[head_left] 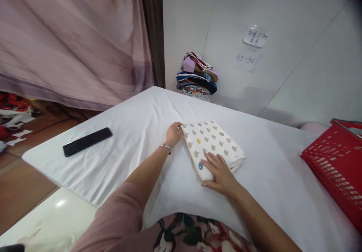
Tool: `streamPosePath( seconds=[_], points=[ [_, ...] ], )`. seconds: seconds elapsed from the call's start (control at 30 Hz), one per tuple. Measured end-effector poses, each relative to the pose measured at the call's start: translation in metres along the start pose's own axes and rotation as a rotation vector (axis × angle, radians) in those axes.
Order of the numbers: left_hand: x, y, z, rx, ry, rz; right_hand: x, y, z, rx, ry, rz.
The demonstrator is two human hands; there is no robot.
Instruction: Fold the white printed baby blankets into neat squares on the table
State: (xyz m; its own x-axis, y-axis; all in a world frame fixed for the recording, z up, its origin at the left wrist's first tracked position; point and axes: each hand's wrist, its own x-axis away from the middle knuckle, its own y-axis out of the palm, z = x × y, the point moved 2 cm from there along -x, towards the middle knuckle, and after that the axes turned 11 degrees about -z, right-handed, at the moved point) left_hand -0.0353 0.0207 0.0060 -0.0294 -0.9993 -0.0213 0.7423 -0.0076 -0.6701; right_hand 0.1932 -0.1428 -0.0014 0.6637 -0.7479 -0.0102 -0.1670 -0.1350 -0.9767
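A folded white cloth [210,137] printed with small grey, yellow, green and blue mushrooms lies flat on the white-covered table [135,131]. My left hand [174,133], with a bracelet at the wrist, pinches the cloth's far left corner between thumb and fingers. Across the near edge rests my right hand [222,174], its fingers spread on top of the cloth and the thumb along the near side. Several folded layers show at the cloth's right edge.
A black flat object [87,142] lies on the table at left. A red basket [336,161] stands at the right edge. Behind the table rises a pile of folded fabrics [196,75] against the wall. A pink curtain [76,37] hangs at left.
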Motion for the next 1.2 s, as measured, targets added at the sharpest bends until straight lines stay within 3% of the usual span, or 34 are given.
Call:
streamPosePath(
  seconds=[0.33,0.47,0.57,0.63,0.7,0.73,0.8,0.87,0.93,1.03,1.2],
  points=[
    [-0.013,0.000,-0.018,-0.061,-0.088,0.010,-0.025,0.005,-0.017,0.048,0.049,-0.060],
    [-0.003,0.008,-0.021,-0.008,-0.107,0.022,-0.023,0.002,-0.017,-0.012,0.041,-0.061],
    [0.017,0.014,-0.022,0.174,-0.168,0.104,-0.020,-0.006,-0.010,-0.157,-0.007,-0.045],
    [0.036,0.016,-0.014,0.239,-0.094,0.214,-0.014,-0.016,0.004,-0.342,-0.030,0.022],
    [0.059,0.017,0.004,0.163,0.148,0.290,-0.003,-0.031,0.027,-0.526,0.051,0.204],
    [0.070,0.019,0.017,0.098,0.297,0.281,0.005,-0.039,0.040,-0.589,0.131,0.326],
    [0.092,0.028,0.044,-0.036,0.541,0.145,0.022,-0.051,0.063,-0.643,0.271,0.499],
    [0.108,0.041,0.068,-0.160,0.659,-0.036,0.034,-0.058,0.077,-0.627,0.325,0.520],
    [0.116,0.055,0.084,-0.273,0.660,-0.163,0.041,-0.058,0.083,-0.546,0.327,0.462],
    [0.119,0.072,0.091,-0.392,0.563,-0.260,0.040,-0.054,0.082,-0.358,0.265,0.373],
    [0.121,0.081,0.087,-0.447,0.521,-0.263,0.028,-0.050,0.074,-0.195,0.145,0.252]
  ],
)
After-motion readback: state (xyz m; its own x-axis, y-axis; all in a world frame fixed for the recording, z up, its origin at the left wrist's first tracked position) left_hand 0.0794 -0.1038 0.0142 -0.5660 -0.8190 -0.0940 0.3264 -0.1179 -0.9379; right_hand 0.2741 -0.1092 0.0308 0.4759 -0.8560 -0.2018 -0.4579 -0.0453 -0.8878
